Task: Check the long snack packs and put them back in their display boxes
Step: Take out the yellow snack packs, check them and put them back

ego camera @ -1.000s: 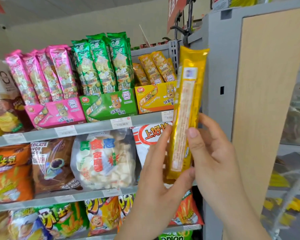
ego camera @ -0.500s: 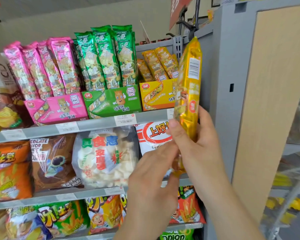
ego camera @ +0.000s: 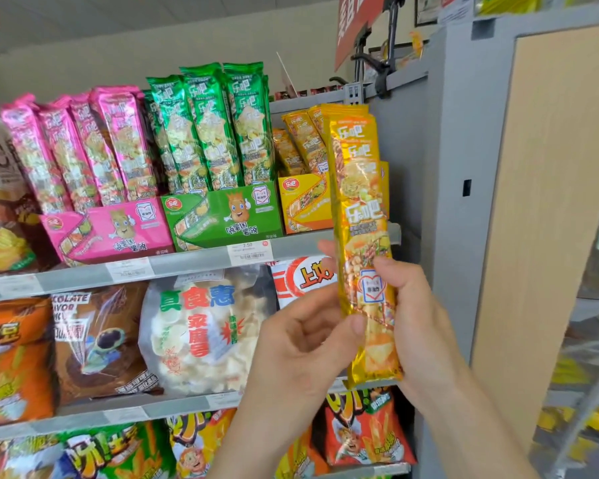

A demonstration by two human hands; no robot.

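Squarely facing the camera, a long yellow snack pack (ego camera: 362, 216) stands upright in both hands, just in front of its yellow display box (ego camera: 303, 205) at the right end of the upper shelf (ego camera: 187, 263). The right hand (ego camera: 426, 326) curls round its lower part; the left hand (ego camera: 301, 344) pinches its left edge. The glossy, crinkled foil looks easily dented, so a light grip and a straight drop among the leaning yellow packs (ego camera: 300, 143) seems wisest. Green packs (ego camera: 208, 133) and pink packs (ego camera: 83, 150) fill neighbouring cardboard boxes.

A shop: shelves (ego camera: 187, 267) of packaged snacks with price tags (ego camera: 245, 253).
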